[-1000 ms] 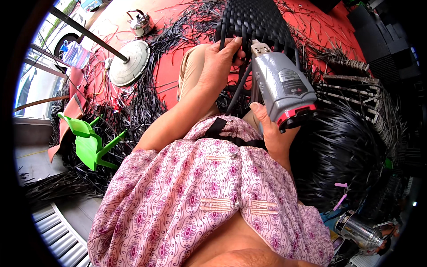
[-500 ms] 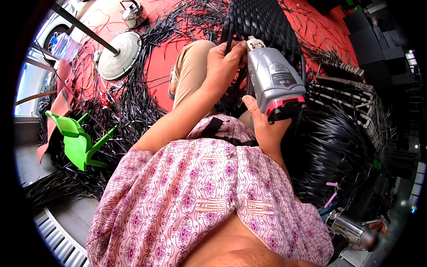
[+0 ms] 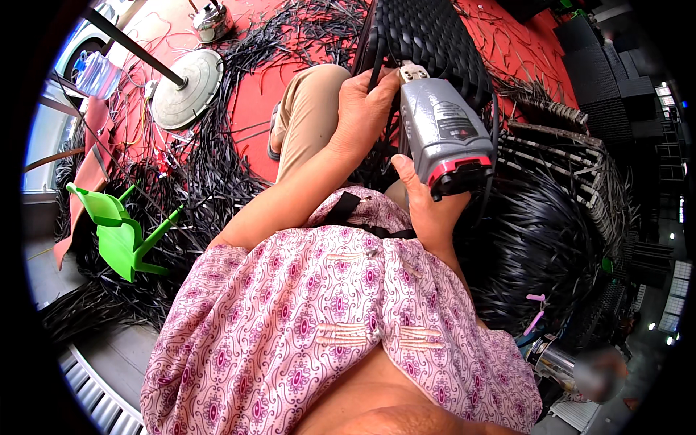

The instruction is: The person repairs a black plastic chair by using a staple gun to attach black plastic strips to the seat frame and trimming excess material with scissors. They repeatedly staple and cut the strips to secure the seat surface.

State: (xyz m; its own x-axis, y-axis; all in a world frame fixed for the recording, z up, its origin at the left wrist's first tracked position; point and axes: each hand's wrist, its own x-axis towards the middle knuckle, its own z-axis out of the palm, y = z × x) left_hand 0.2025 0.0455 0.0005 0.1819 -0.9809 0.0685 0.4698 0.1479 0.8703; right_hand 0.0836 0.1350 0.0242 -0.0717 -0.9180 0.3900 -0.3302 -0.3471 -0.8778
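Note:
A grey power tool with a red-and-black rear end [image 3: 448,127], shaped like a nail or staple gun, is held up in front of me. My right hand [image 3: 433,206] is closed round it from below, its thumb showing and most fingers hidden behind the body. The tool's pale metal nose meets the edge of a black woven wicker panel [image 3: 428,36]. Beside that nose, my left hand [image 3: 365,109] pinches at the panel's lower left edge, close to a black strip [image 3: 376,71]. What lies between its fingertips is partly hidden.
Heaps of black plastic strips [image 3: 210,163] cover the red floor [image 3: 254,101]. A green plastic chair [image 3: 119,228] lies at left, near a round white base with a pole [image 3: 187,87]. A metal kettle [image 3: 212,23] stands far off. Woven frames [image 3: 558,156] are at right.
The whole view has shifted slightly, with surrounding things a little further left. Both hands keep nearly the same hold, and the tool's nose stays at the panel edge.

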